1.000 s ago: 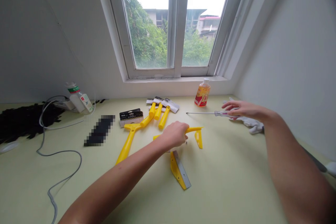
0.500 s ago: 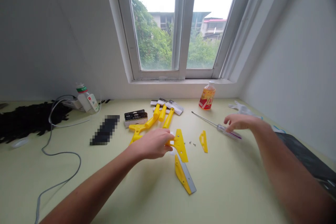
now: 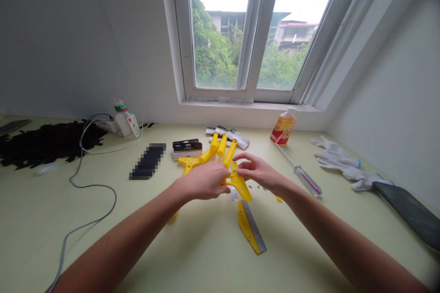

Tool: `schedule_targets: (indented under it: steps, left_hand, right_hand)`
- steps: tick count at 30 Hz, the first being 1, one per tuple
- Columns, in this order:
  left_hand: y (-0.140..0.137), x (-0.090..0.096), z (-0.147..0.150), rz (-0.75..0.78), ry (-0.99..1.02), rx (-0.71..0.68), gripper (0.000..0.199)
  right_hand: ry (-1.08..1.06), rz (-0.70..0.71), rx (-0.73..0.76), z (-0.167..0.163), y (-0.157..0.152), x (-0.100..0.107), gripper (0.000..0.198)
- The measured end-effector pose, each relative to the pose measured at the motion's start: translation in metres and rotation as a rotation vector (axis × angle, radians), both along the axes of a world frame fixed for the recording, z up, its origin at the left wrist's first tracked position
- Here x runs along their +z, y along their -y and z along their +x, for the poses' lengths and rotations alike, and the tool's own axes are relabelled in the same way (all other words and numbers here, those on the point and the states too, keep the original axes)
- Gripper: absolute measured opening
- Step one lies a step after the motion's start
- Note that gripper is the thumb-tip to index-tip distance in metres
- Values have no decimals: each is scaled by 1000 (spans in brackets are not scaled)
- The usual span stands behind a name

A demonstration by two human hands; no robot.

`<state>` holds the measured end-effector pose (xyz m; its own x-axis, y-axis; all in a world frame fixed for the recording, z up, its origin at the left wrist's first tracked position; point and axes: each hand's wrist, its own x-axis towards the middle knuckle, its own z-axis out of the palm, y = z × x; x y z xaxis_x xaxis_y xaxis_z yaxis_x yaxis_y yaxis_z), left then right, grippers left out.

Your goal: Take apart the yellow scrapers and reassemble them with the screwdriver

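At the left, another yellow scraper point(image 3: 188, 163) lies on the table point(image 3: 206, 256). The person's left hand point(image 3: 202, 181) is closed round the neck of the held yellow scraper point(image 3: 242, 189), holding it above the tabletop near the middle. Just below its head lies a yellow clamp plate point(image 3: 246, 228) with a metal blade point(image 3: 256, 233). The right hand point(image 3: 260, 172) has let go of the screwdriver point(image 3: 306, 180) and come across to the scraper head, fingers half-curled, thumb and forefinger beside a small screw point(image 3: 234, 170); whether they pinch it cannot be told. Both hands are thus at the scraper, apparently for work by fingertip, while the screwdriver rests farther right, near the white gloves point(image 3: 335, 158).
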<state>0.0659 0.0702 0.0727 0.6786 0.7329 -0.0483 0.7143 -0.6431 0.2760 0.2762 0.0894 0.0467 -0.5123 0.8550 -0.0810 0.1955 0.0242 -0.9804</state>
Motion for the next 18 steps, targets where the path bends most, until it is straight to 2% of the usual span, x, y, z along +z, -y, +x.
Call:
schedule_targets:
  steps: [3, 8, 14, 18]
  left_hand:
    - [0, -2, 1, -1, -7, 21, 18]
    - [0, -2, 2, 1, -26, 17, 19]
    - [-2, -3, 2, -35, -68, 5, 24]
    - [-1, -5, 3, -29, -122, 4, 26]
  right_hand:
    - [4, 34, 7, 0, -1, -4, 39]
    - [56, 226, 0, -4, -1, -11, 25]
    - [431, 550, -63, -3, 0, -15, 16]
    - [569, 659, -26, -4, 5, -13, 12]
